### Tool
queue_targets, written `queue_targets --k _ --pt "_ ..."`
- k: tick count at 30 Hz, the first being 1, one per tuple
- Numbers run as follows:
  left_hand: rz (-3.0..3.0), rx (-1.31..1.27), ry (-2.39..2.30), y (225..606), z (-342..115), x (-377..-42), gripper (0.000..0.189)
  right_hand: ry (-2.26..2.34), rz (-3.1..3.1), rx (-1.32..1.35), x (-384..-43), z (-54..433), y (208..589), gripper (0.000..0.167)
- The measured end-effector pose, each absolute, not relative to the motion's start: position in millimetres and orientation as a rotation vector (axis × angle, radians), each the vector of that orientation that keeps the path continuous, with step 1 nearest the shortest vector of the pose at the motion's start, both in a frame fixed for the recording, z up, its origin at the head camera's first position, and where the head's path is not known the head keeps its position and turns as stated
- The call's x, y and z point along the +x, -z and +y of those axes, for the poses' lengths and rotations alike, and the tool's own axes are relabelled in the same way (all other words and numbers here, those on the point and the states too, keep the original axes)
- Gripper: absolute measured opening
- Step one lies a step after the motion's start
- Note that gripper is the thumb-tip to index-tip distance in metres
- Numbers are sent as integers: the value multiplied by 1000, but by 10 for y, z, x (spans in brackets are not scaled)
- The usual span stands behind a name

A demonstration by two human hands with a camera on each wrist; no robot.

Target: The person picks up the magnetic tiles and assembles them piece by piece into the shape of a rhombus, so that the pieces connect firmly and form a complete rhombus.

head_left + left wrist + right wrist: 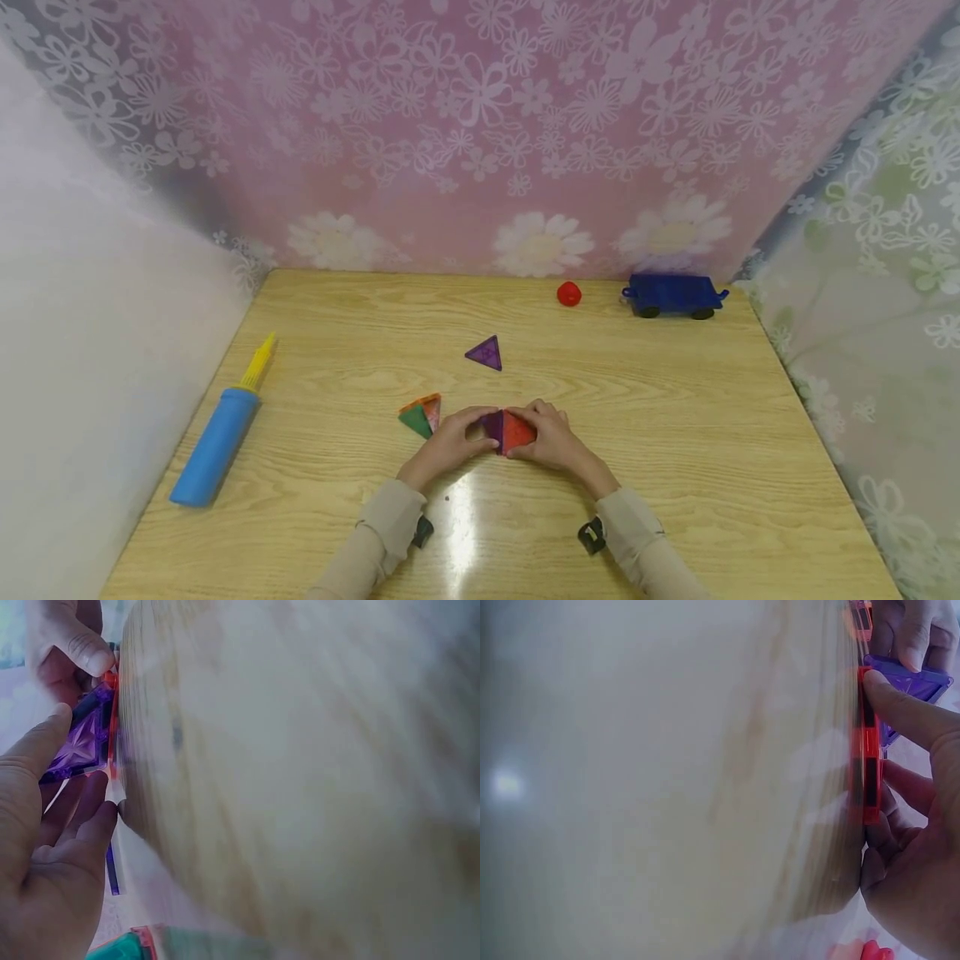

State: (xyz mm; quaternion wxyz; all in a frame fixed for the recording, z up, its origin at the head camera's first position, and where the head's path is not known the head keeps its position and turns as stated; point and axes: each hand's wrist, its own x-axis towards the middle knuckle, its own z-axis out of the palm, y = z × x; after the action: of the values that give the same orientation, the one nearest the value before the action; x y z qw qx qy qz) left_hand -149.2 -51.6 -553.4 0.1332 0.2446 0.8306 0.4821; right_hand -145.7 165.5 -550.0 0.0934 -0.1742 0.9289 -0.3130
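Observation:
My left hand (452,443) pinches a purple triangular magnetic tile (81,742) between thumb and fingers. This tile stands tilted up along one edge of a red magnetic tile (868,750), which lies flat on the table. The right hand (553,440) grips that red tile (517,432), thumb at the near edge and fingers at the far one. Just left of my left hand is a small group of joined tiles (414,419) in green, orange and red. Beyond both hands lies another purple triangular tile (486,354).
A blue hand pump (217,446) with a yellow nozzle lies along the table's left side. At the back right stand a dark blue toy wagon (672,295) and a small red round piece (569,293). Flower-patterned cloth (450,150) borders the wooden table (712,467).

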Motion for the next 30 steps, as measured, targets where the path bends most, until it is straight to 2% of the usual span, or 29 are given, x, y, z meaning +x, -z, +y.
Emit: queue_targets --k 10,15,20,30 --pt "2404 736 -1362 5526 -513 -1495 48 964 2729 -545 -1468 1670 5473 67" --pt "2409 742 -1350 5548 -517 -1490 49 1135 2712 -540 -1527 1682 5438 53" --pt "2415 770 -1362 5552 -511 -1488 48 1261 2793 -649 -1666 1651 5410 40" --pt "2419 776 -1363 5531 -522 -1483 49 1251 2736 -720 -1924 1534 5463 44"
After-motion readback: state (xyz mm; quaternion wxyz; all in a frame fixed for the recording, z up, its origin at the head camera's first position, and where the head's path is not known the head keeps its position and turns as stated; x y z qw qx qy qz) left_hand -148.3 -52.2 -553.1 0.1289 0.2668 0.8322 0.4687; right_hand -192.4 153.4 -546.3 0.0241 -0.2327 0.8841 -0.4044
